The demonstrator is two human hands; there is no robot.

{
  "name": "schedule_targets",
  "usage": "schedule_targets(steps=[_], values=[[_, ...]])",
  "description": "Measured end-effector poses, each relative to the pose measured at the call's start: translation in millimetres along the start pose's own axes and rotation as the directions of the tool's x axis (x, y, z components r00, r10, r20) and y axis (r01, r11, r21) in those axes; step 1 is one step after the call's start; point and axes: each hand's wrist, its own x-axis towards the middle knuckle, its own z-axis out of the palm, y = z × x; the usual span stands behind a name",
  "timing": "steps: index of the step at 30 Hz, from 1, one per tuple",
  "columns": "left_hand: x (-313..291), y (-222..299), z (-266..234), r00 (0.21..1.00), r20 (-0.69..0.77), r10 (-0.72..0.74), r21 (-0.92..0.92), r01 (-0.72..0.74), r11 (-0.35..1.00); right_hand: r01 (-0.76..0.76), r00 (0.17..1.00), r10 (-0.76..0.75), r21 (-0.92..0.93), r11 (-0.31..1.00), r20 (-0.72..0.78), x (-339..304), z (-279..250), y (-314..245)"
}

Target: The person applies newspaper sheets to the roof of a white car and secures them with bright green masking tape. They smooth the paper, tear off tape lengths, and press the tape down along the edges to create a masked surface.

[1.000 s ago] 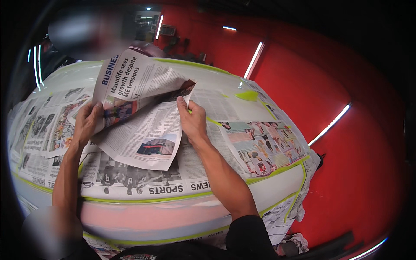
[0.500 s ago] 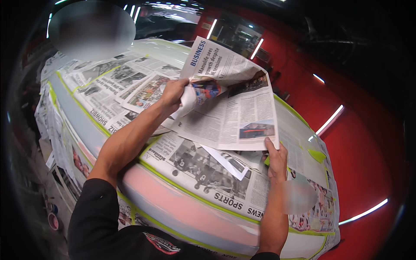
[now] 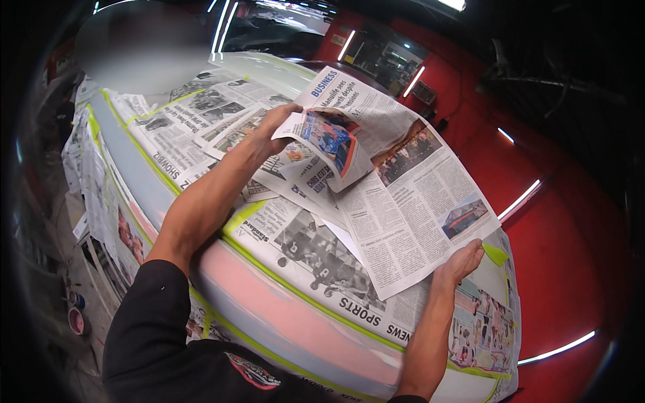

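A newspaper sheet (image 3: 410,208) is spread between my hands above a vehicle body panel (image 3: 289,295) covered in more newspaper. My left hand (image 3: 277,127) is closed on its far left part, where a loose page with a colour picture folds over. At the near right edge, my right hand (image 3: 459,263) grips the sheet, with part of its fingers hidden. Beneath lie masking newspapers (image 3: 329,258), edged with yellow-green tape (image 3: 265,269). A white paper strip (image 3: 344,238) shows partly from under the held sheet.
Pink and grey patches mark the panel's near curved side. A loose flap of green tape (image 3: 495,254) sticks up at the right. Small paint cans (image 3: 78,321) stand on the floor at the lower left. A red wall (image 3: 557,269) rises on the right. A blurred oval covers the upper left.
My right hand has moved right and slightly down, drawing the sheet out wider and flatter. The folded page by my left hand has opened, showing more of its picture.
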Motion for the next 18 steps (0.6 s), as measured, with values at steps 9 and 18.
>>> schedule_targets(steps=[9, 18], values=[[20, 18, -42, 0.982, 0.036, 0.185, -0.306, -0.166, 0.938, -0.095, 0.996, 0.093, -0.153, 0.984, -0.018, 11, -8, 12], [-13, -32, 8, 0.940, 0.340, -0.036, 0.561, -0.172, 0.810, -0.076, 0.969, 0.012, -0.249, 0.965, -0.246, 15, -7, 26]])
